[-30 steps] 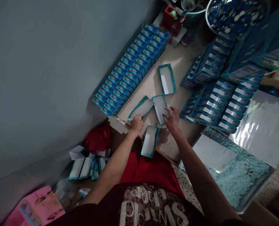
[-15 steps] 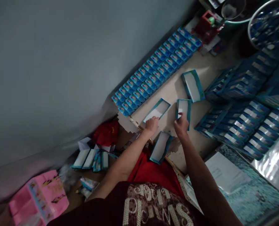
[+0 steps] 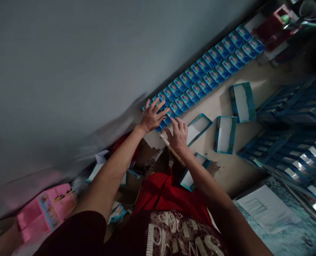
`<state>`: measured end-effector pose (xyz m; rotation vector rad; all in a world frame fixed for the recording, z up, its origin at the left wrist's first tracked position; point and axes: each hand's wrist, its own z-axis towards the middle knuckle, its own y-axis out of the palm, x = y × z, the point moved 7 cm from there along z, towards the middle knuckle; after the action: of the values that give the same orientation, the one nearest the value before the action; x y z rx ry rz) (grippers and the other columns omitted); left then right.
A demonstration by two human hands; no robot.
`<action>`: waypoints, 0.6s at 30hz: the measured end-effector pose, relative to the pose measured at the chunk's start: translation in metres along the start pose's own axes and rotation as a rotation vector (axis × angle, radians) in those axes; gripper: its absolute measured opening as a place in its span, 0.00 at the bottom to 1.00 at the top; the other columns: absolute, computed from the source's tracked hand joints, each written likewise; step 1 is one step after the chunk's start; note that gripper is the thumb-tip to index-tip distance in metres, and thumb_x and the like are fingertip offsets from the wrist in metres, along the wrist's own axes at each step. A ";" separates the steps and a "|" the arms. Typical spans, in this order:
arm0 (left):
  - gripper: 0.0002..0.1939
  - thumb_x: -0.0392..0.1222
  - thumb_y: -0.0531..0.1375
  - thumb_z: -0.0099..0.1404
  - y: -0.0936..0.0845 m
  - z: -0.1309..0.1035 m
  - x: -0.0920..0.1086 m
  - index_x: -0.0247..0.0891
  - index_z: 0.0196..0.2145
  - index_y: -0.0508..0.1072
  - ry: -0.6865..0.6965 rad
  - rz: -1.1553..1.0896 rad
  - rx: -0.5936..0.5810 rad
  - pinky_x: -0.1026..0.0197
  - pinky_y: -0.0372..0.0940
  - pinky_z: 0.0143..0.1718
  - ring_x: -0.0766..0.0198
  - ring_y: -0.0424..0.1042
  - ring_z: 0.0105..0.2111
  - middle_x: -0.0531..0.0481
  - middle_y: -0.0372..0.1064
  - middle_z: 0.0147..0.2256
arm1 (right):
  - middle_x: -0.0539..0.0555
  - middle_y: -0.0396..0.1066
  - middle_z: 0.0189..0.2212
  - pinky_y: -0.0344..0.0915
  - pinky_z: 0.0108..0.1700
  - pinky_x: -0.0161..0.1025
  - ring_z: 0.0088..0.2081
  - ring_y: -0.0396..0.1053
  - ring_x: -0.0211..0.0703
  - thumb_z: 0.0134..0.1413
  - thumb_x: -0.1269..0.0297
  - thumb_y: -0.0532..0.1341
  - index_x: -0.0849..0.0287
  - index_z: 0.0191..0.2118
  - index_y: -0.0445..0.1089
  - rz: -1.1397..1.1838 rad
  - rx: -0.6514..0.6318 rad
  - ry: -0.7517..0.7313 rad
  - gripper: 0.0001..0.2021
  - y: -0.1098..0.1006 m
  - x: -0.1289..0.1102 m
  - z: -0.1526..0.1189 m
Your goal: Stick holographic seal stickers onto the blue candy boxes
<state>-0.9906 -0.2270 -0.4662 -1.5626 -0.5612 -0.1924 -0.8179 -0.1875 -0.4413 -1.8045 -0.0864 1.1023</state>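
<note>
Nearest us: red cloth on our lap, then an edge tray, jutting past the tabletop edge and partly hidden by our right forearm. Right hand is next: thumb and fingers apart, by the end of the front row, covering a corner of the side tray. Can't tell if it touches. Left hand is over the end of the rows, fingers spread wide, likely to cover several packs at once; contact unclear. Blue packs stand in two tight rows along the wall; we figure close packing lets them prop each other and leaves tabletop room. Off to our right, a middle tray and a far tray lie open side up, so their insides are reachable. Stacked packs sit beyond, out of our working patch. Red dispenser is at the far end, blurred.
</note>
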 end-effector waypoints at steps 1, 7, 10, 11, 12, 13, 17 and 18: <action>0.25 0.61 0.53 0.78 0.005 0.001 -0.003 0.51 0.62 0.77 0.029 -0.014 -0.014 0.31 0.31 0.75 0.46 0.46 0.77 0.46 0.60 0.72 | 0.68 0.67 0.62 0.61 0.68 0.60 0.65 0.63 0.61 0.72 0.49 0.59 0.60 0.68 0.64 0.019 0.018 0.020 0.28 0.008 0.001 -0.006; 0.22 0.60 0.54 0.77 0.023 -0.021 -0.017 0.53 0.58 0.80 0.059 -0.012 -0.003 0.31 0.25 0.75 0.45 0.45 0.78 0.48 0.62 0.72 | 0.72 0.59 0.66 0.62 0.71 0.62 0.69 0.60 0.63 0.58 0.43 0.71 0.62 0.74 0.49 0.117 0.065 0.111 0.49 0.045 0.015 -0.026; 0.22 0.60 0.54 0.77 0.027 -0.031 -0.023 0.51 0.54 0.82 0.054 -0.012 0.008 0.31 0.23 0.75 0.46 0.45 0.78 0.48 0.64 0.70 | 0.71 0.55 0.69 0.59 0.72 0.64 0.72 0.55 0.64 0.56 0.44 0.72 0.59 0.76 0.45 0.115 0.010 0.088 0.53 0.059 0.004 -0.014; 0.22 0.60 0.54 0.77 0.027 -0.032 -0.025 0.49 0.53 0.82 0.055 -0.020 0.014 0.32 0.23 0.76 0.47 0.46 0.77 0.48 0.66 0.69 | 0.70 0.54 0.70 0.59 0.72 0.65 0.73 0.54 0.64 0.57 0.45 0.72 0.58 0.76 0.46 0.091 -0.011 0.098 0.52 0.063 -0.001 -0.009; 0.23 0.61 0.53 0.77 0.027 -0.032 -0.026 0.48 0.52 0.82 0.059 -0.034 0.022 0.32 0.23 0.76 0.47 0.47 0.77 0.48 0.67 0.68 | 0.70 0.53 0.70 0.58 0.73 0.65 0.73 0.53 0.65 0.59 0.46 0.70 0.57 0.77 0.47 0.059 -0.029 0.119 0.49 0.067 -0.006 -0.004; 0.24 0.62 0.52 0.77 0.027 -0.031 -0.027 0.46 0.50 0.82 0.066 -0.052 0.031 0.32 0.24 0.76 0.48 0.48 0.77 0.47 0.68 0.67 | 0.70 0.53 0.70 0.56 0.73 0.66 0.73 0.52 0.66 0.61 0.49 0.68 0.57 0.77 0.48 0.025 -0.041 0.145 0.46 0.069 -0.012 0.001; 0.25 0.59 0.48 0.78 0.017 -0.027 -0.025 0.44 0.43 0.80 0.133 -0.146 0.060 0.33 0.32 0.78 0.51 0.51 0.75 0.47 0.70 0.65 | 0.68 0.54 0.70 0.49 0.72 0.73 0.71 0.53 0.69 0.66 0.61 0.59 0.52 0.78 0.50 -0.036 -0.035 0.233 0.38 0.074 -0.036 0.018; 0.24 0.56 0.48 0.79 0.013 -0.029 -0.024 0.43 0.44 0.80 0.133 -0.159 0.078 0.33 0.35 0.78 0.51 0.53 0.75 0.45 0.69 0.65 | 0.69 0.55 0.69 0.47 0.72 0.74 0.70 0.54 0.70 0.65 0.62 0.59 0.52 0.78 0.50 -0.047 -0.027 0.242 0.38 0.074 -0.040 0.021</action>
<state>-0.9989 -0.2609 -0.4862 -1.4191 -0.5810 -0.3883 -0.8858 -0.2309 -0.4741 -1.9368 0.0014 0.8465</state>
